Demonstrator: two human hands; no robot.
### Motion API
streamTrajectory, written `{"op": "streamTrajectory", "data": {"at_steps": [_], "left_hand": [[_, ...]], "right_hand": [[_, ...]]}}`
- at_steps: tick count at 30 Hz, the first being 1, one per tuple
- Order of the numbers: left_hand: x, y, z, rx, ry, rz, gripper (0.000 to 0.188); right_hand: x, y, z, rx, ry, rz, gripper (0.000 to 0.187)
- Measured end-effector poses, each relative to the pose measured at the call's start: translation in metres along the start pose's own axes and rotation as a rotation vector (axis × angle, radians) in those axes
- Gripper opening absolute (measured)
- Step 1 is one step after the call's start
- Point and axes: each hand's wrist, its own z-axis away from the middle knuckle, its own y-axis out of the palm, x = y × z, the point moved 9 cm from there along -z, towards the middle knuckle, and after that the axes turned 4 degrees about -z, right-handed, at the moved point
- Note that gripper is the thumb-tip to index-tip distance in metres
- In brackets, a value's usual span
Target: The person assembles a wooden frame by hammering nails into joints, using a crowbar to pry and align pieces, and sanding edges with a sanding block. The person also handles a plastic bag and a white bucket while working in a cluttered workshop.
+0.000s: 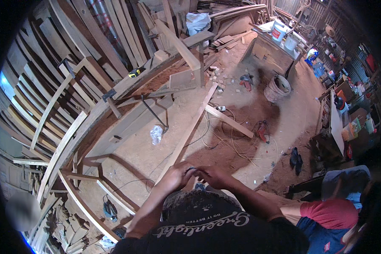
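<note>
The person's black shirt (pixel 201 233) fills the lower centre, above which the left hand (pixel 179 175) and right hand (pixel 213 176) meet, fingers curled, their grip unclear, with a long wooden strip (pixel 191 127) running from beside the left hand toward upper centre.

Left hand (pixel 179 175), right hand (pixel 213 175) close together, forearms (pixel 154 202) angled inward

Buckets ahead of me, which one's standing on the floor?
The big dusty bucket; the white bucket and the pale grey bucket both stand up on the wooden table instead.
</note>
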Motion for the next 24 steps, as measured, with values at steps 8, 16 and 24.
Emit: {"op": "streamTrajectory", "data": {"at_steps": [8, 16, 24], "left_hand": [[0.017, 0.084, -0.126, 0.164, -0.429, 0.597, 0.031], [0.116, 0.115, -0.260, -0.212, -0.426, 0.891, 0.023], [0.088, 0.109, -0.320, 0.009, 0.143, -0.162, 0.025]], "right_hand": [[-0.072, -0.121, 0.019, -0.263, 0.188, -0.404, 0.042], [-0.118, -0.237, -0.029, -0.440, 0.397, -0.027, 0.038], [-0.113, -0.299, -0.121, 0.125, 0.364, 0.012, 0.030]]}}
